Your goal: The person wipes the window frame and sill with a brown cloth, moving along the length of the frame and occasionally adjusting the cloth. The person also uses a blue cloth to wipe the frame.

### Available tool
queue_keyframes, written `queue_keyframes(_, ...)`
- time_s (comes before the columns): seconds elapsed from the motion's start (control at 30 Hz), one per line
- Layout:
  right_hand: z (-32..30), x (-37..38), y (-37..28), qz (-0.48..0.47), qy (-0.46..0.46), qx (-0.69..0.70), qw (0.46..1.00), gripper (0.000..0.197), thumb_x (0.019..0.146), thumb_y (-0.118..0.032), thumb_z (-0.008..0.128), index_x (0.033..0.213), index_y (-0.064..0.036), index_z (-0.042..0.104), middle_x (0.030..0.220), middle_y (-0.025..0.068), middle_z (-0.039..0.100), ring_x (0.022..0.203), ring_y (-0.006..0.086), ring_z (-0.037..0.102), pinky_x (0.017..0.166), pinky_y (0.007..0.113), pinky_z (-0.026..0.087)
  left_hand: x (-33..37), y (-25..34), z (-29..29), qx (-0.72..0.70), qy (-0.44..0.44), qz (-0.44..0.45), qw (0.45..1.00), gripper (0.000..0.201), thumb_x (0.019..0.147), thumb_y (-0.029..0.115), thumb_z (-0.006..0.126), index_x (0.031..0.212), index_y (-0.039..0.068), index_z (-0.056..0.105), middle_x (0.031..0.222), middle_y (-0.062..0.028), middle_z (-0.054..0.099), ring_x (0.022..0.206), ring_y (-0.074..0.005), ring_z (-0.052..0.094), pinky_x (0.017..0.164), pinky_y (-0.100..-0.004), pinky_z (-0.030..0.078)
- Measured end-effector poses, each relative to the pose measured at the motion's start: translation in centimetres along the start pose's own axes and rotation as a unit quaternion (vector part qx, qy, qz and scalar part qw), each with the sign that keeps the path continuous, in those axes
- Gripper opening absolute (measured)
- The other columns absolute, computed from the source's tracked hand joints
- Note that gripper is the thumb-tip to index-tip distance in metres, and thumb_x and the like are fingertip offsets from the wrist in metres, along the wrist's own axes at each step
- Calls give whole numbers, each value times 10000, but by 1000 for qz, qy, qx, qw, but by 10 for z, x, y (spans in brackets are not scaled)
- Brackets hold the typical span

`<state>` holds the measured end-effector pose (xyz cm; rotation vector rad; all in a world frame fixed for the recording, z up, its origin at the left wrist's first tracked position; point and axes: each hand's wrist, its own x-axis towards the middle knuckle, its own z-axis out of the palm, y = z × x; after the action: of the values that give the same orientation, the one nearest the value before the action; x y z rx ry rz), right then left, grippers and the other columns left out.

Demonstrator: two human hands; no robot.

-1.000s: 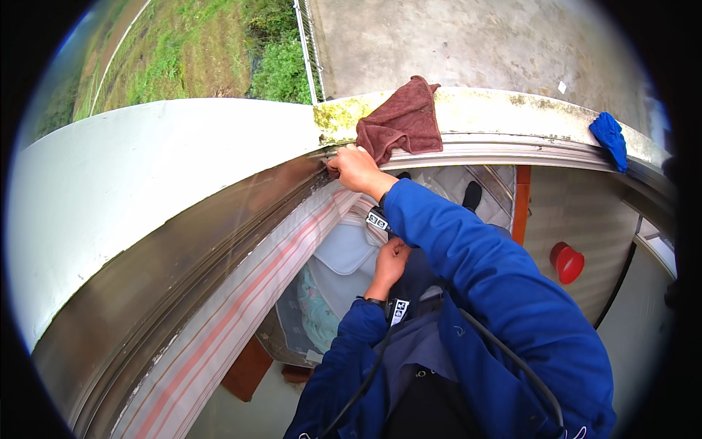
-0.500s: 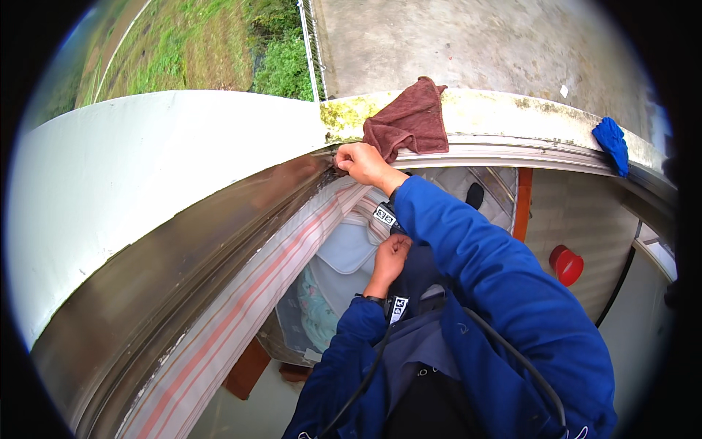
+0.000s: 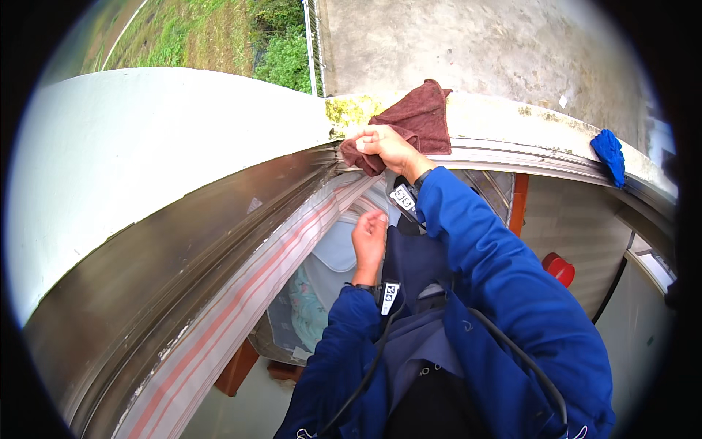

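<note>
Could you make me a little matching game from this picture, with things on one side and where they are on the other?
Things:
1. maroon cloth
2. blue cloth
3. red round thing
4. left hand

Places:
a. far right on the ledge
b. below, indoors, right of the blue sleeve
c. at the striped curtain
d. on the ledge, under the right hand

Pairs: 1-d, 2-a, 3-b, 4-c
</note>
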<state>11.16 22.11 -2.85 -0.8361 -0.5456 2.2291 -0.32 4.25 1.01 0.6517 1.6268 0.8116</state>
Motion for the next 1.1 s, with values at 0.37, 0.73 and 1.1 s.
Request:
queue_keyframes(0.37, -30, -41, -46, -62, 3, 285, 957, 336, 947, -113, 430, 1235, 58, 455, 1207, 157, 555, 1123, 256, 537, 1023, 399, 393, 76, 85, 36, 8, -16, 185, 983, 389, 824, 71, 668, 1186, -5, 549, 1024, -87, 624, 733, -88, 573, 682, -241, 482)
queue_keyframes(0.73, -38, -52, -44, -128, 60, 351, 926, 291, 910, -126, 461, 1148, 32, 515, 1145, 145, 583, 1087, 264, 543, 1017, 401, 386, 61, 83, 79, 306, 74, 288, 904, 231, 746, 242, 743, 833, 40, 673, 743, -74, 667, 570, -142, 586, 576, -297, 464)
queue_keyframes(1.1, 4, -96, -102, -424, 348, -421, 723, 137, 858, -109, 541, 967, -36, 577, 878, 114, 600, 815, 224, 589, 760, 333, 461, 29, 162, 81, 193, 91, 411, 886, 83, 816, 65, 638, 851, -10, 632, 736, -65, 562, 580, -164, 500, 544, -282, 416)
